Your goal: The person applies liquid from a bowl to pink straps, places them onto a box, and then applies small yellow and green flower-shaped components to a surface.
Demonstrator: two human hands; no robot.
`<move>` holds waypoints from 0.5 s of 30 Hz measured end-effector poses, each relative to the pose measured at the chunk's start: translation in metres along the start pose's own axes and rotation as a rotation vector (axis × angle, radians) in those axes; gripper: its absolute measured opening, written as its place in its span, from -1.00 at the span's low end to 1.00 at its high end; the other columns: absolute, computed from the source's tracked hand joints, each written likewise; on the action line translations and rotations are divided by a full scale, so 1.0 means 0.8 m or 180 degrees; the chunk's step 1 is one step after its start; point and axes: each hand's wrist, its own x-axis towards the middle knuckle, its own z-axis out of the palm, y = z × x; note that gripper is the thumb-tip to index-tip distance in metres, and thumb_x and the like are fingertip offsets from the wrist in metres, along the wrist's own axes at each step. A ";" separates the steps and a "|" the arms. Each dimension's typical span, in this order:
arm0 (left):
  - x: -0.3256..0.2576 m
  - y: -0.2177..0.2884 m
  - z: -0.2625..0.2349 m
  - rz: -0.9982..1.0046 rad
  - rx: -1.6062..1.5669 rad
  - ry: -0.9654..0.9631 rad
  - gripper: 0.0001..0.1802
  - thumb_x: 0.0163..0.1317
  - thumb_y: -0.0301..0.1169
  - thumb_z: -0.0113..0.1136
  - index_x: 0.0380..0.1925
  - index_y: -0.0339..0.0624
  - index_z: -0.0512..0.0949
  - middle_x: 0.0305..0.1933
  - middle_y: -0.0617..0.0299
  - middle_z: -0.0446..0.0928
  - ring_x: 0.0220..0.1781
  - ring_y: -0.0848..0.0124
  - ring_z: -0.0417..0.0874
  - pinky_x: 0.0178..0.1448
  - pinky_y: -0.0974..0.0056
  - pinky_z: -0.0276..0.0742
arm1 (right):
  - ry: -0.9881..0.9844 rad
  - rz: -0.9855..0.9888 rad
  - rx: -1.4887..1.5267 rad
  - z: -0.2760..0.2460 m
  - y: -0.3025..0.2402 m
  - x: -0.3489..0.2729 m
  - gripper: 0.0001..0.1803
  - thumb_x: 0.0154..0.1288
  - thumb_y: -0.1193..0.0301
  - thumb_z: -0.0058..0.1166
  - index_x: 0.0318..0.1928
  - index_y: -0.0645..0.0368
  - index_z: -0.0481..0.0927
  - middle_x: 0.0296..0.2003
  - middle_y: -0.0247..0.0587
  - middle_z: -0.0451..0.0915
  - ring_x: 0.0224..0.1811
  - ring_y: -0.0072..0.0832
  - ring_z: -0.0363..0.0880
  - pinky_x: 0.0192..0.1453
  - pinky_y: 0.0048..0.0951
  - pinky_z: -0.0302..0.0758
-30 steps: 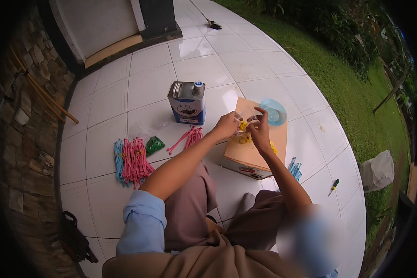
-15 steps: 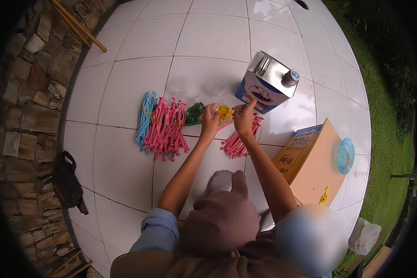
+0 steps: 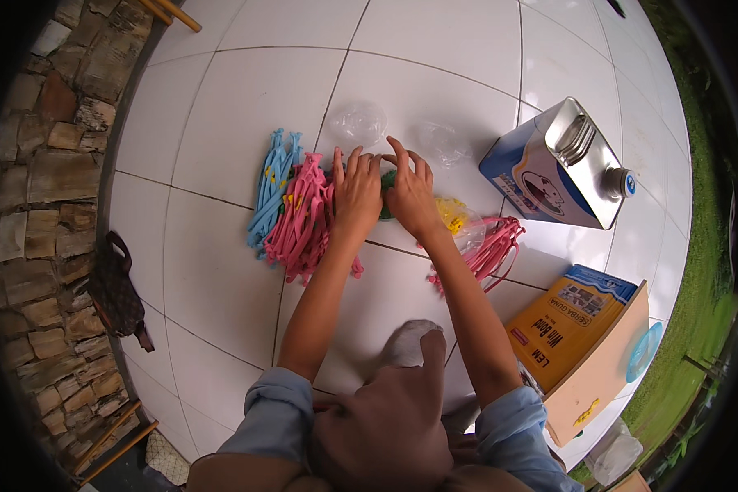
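My left hand point(image 3: 357, 195) has its fingers spread beside the right edge of a bundle of pink straps point(image 3: 299, 225). Close to it, my right hand point(image 3: 412, 197) also has its fingers stretched out. Between the two lies something dark green point(image 3: 387, 197), mostly hidden; whether the fingertips touch it I cannot tell. Right of my right wrist is a clear plastic bag with small yellow pieces point(image 3: 452, 216), next to a smaller bunch of pink straps point(image 3: 500, 250). Light blue straps point(image 3: 269, 205) with yellow bits lie left of the large pink bundle.
Crumpled clear plastic point(image 3: 359, 125) and another clear piece point(image 3: 444, 144) lie beyond my hands. A blue and white metal can point(image 3: 541, 168) stands at right. Nearer is a cardboard box point(image 3: 603, 361) with a blue dish point(image 3: 644, 353). A dark bag point(image 3: 119, 291) rests by the stone wall.
Both hands have left the bag of yellow pieces, which now lies by the smaller pink bunch. They have moved left to the green thing, fingers stretched out. The view has shifted.
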 end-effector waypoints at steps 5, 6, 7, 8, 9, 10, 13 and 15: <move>-0.014 -0.008 -0.009 -0.0159 -0.0330 -0.0155 -0.83 0.03 -0.52 0.15 -0.31 -0.18 0.53 -0.20 0.17 0.47 0.13 0.26 0.40 0.44 -0.12 -0.14 | -0.0346 0.0987 0.0447 0.004 -0.004 -0.012 -0.24 0.03 0.73 -0.06 0.28 0.06 0.11 -0.26 -0.15 0.53 -0.14 -0.22 0.47 -0.05 -0.21 0.41; -0.015 -0.005 -0.018 -0.0174 -0.0546 -0.0014 -0.85 0.03 -0.51 0.16 -0.33 -0.17 0.53 -0.22 0.18 0.48 0.10 0.26 0.42 0.43 -0.12 -0.12 | -0.0228 0.1110 0.0753 -0.005 -0.012 -0.012 -0.25 0.04 0.74 -0.05 0.28 0.07 0.12 -0.30 -0.16 0.52 -0.18 -0.26 0.50 -0.07 -0.26 0.43; -0.017 -0.003 -0.029 -0.0185 -0.0763 0.0129 -0.87 0.04 -0.50 0.17 -0.35 -0.16 0.53 -0.23 0.19 0.48 0.08 0.26 0.43 0.43 -0.11 -0.11 | -0.0239 0.1089 0.0739 -0.012 -0.019 -0.015 -0.25 0.04 0.74 -0.05 0.28 0.07 0.12 -0.30 -0.16 0.52 -0.18 -0.26 0.50 -0.07 -0.26 0.43; -0.018 -0.001 -0.040 -0.0182 -0.0774 0.0168 -0.87 0.04 -0.50 0.17 -0.35 -0.16 0.53 -0.23 0.19 0.48 0.08 0.26 0.43 0.43 -0.11 -0.11 | -0.0071 0.0987 0.0897 -0.022 -0.028 -0.017 -0.29 0.06 0.76 -0.07 0.26 0.12 0.15 -0.33 -0.15 0.49 -0.20 -0.27 0.48 -0.09 -0.30 0.44; -0.020 0.000 -0.053 -0.0049 -0.1003 0.0256 -0.85 0.04 -0.50 0.17 -0.33 -0.14 0.53 -0.20 0.18 0.47 0.11 0.24 0.42 0.42 -0.10 -0.09 | 0.0099 0.0886 0.1053 -0.033 -0.036 -0.020 -0.34 0.09 0.77 -0.08 0.24 0.17 0.18 -0.36 -0.14 0.46 -0.21 -0.27 0.47 -0.10 -0.33 0.45; -0.023 0.003 -0.065 0.0094 -0.1236 0.0341 -0.82 0.03 -0.50 0.18 -0.30 -0.13 0.53 -0.17 0.18 0.46 0.13 0.22 0.40 0.42 -0.08 -0.07 | 0.0118 0.0864 0.1023 -0.044 -0.045 -0.023 -0.34 0.09 0.77 -0.08 0.24 0.17 0.18 -0.36 -0.14 0.46 -0.21 -0.27 0.47 -0.10 -0.33 0.45; -0.029 0.025 -0.130 -0.0089 -0.2016 0.1033 -0.65 0.13 -0.39 0.16 -0.04 -0.10 0.44 0.05 0.13 0.39 0.24 0.21 0.32 0.41 -0.05 -0.06 | 0.0680 0.0727 0.1246 -0.093 -0.079 -0.026 -0.36 0.09 0.80 -0.05 0.20 0.17 0.20 -0.26 -0.13 0.43 -0.20 -0.38 0.54 -0.09 -0.37 0.46; -0.032 0.032 -0.160 -0.0553 -0.3130 0.1360 -0.55 0.18 -0.29 0.12 0.08 -0.07 0.33 0.14 0.12 0.30 0.29 0.22 0.25 0.42 -0.01 -0.06 | 0.0764 0.0463 0.1162 -0.140 -0.118 -0.025 -0.36 0.08 0.81 -0.05 0.20 0.17 0.20 -0.25 -0.14 0.44 -0.20 -0.39 0.55 -0.09 -0.37 0.47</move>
